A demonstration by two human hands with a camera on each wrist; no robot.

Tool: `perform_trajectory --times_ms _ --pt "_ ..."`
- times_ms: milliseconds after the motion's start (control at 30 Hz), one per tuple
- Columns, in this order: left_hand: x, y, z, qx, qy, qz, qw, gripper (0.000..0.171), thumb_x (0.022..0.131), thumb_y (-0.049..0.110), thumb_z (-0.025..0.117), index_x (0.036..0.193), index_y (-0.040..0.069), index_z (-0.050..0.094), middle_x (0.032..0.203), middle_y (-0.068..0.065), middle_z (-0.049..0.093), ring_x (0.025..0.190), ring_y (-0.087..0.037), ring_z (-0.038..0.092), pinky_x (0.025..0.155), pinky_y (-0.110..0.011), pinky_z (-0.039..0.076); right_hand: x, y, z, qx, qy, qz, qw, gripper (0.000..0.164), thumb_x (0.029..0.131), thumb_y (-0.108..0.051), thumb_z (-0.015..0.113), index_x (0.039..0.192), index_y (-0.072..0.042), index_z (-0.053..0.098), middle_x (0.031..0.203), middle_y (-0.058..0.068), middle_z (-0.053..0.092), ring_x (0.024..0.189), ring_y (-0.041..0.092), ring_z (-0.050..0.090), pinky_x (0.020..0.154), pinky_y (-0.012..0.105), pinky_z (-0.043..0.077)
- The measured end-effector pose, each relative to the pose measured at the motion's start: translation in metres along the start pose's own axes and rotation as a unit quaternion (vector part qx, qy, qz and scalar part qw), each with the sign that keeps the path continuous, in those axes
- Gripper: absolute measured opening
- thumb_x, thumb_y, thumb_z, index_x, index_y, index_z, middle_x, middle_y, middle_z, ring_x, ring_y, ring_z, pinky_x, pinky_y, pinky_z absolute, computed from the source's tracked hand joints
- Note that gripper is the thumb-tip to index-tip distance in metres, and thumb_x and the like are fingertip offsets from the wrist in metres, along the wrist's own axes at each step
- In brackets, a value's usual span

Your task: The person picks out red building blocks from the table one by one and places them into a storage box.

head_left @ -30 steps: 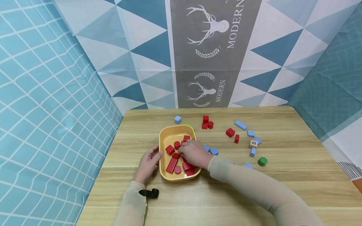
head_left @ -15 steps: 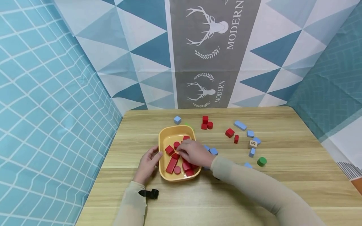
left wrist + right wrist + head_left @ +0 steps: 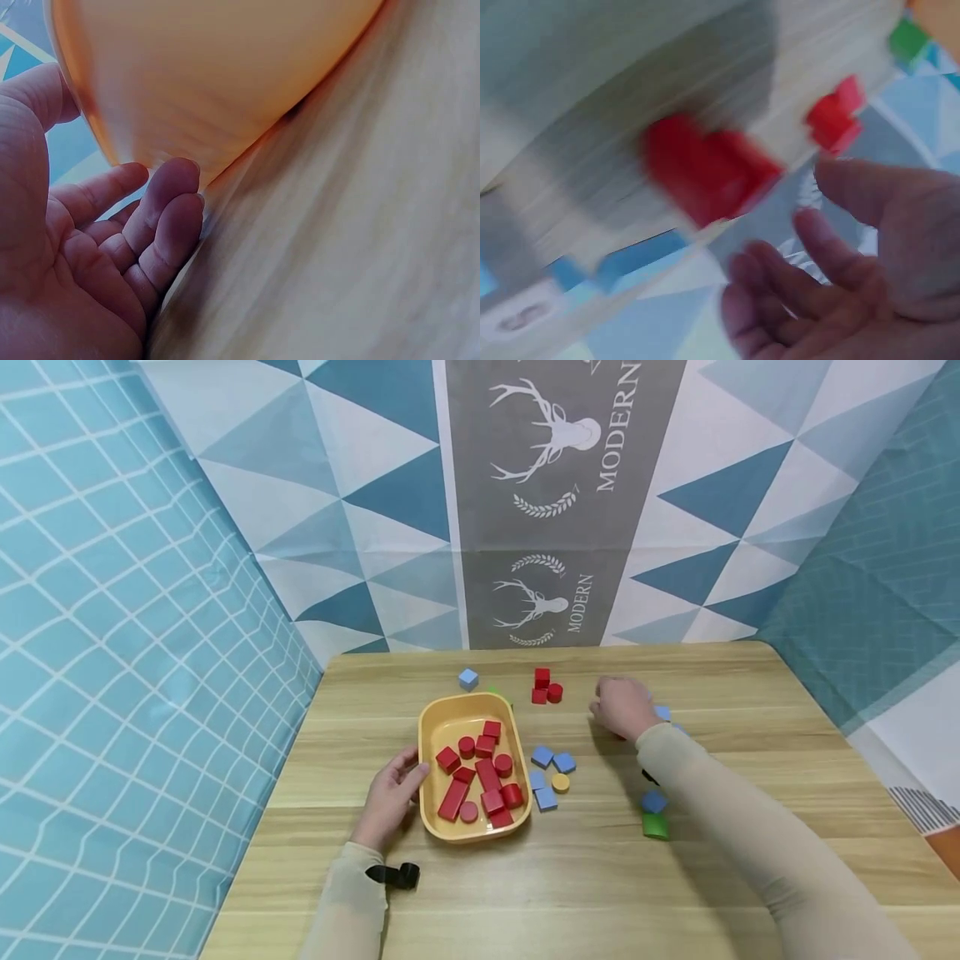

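A yellow plastic bin [image 3: 429, 814] holds several red blocks of mixed shapes. My left hand [image 3: 388, 795] holds the bin's left side, with its thumb at the rim and its fingers against the outer wall [image 3: 217, 67]. Over on the right, my right hand [image 3: 624, 706] is above the table, its fingers loosely bent and nothing between them. Below those fingers, two red blocks [image 3: 712, 172] appear blurred in the right wrist view; in the head view the hand mostly covers them.
Three more red blocks [image 3: 542, 678] sit together near the back. Blue blocks [image 3: 543, 757] and a small yellow disc [image 3: 560, 783] lie right of the bin. A green block [image 3: 656, 827] lies below the right forearm. A lettered block [image 3: 521, 319] shows in the right wrist view.
My right hand has left the bin and moved right and back to the two red blocks on the table. My left hand and the bin have stayed put.
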State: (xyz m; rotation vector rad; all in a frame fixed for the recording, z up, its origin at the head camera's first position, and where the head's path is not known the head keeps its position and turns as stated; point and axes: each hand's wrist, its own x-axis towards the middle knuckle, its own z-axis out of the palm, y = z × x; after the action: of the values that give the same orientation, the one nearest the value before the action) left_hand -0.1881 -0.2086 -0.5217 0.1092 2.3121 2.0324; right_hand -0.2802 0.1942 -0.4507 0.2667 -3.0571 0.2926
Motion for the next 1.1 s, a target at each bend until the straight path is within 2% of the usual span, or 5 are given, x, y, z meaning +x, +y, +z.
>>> perform_trajectory --times_ms 333,500,667,867,1100 --pt "-0.010 0.029 0.004 0.005 -0.015 -0.009 0.9998 0.050 0.101 0.013 0.057 0.144 -0.008 0.041 0.138 -0.025 0.049 0.104 -0.038 0.057 0.065 -0.026 0.052 0.002 -0.003 0.004 0.006 0.004 -0.013 1.000 0.012 0.089 -0.015 0.070 0.091 -0.004 0.064 0.079 0.008 0.068 0.064 0.023 0.058 0.065 0.049 0.052" --pt "-0.015 0.039 0.005 0.018 -0.015 -0.008 0.9997 0.050 0.102 0.013 0.056 0.144 -0.009 0.040 0.138 -0.027 0.049 0.103 -0.039 0.057 0.065 -0.027 0.053 -0.002 -0.063 -0.013 0.089 0.054 -0.074 0.992 0.017 0.091 -0.026 0.073 0.097 -0.012 0.065 0.082 0.000 0.064 0.070 0.018 0.055 0.063 0.038 0.052" --pt "-0.014 0.037 0.004 0.014 -0.012 -0.001 0.9998 0.048 0.101 0.012 0.056 0.143 -0.009 0.042 0.136 -0.027 0.050 0.099 -0.039 0.058 0.063 -0.026 0.052 -0.017 -0.133 -0.014 0.170 0.005 -0.190 0.967 0.022 0.089 -0.030 0.075 0.105 -0.018 0.066 0.092 -0.006 0.062 0.082 0.011 0.054 0.069 0.032 0.053" --pt "-0.014 0.034 0.005 0.008 -0.012 -0.012 0.9998 0.048 0.101 0.012 0.057 0.142 -0.007 0.043 0.135 -0.025 0.052 0.097 -0.036 0.059 0.063 -0.026 0.053 -0.023 -0.165 0.023 0.124 -0.053 -0.272 0.953 0.024 0.090 -0.026 0.074 0.108 -0.014 0.064 0.091 -0.007 0.064 0.079 0.007 0.055 0.074 0.028 0.053" --pt "-0.015 0.036 0.004 0.012 -0.008 -0.010 0.9998 0.047 0.101 0.013 0.058 0.142 -0.007 0.045 0.135 -0.024 0.052 0.098 -0.037 0.059 0.063 -0.026 0.053 -0.024 -0.162 0.047 0.067 -0.004 -0.287 0.956 0.014 0.091 -0.020 0.073 0.104 -0.015 0.073 0.101 -0.003 0.066 0.092 0.010 0.059 0.084 0.031 0.055"
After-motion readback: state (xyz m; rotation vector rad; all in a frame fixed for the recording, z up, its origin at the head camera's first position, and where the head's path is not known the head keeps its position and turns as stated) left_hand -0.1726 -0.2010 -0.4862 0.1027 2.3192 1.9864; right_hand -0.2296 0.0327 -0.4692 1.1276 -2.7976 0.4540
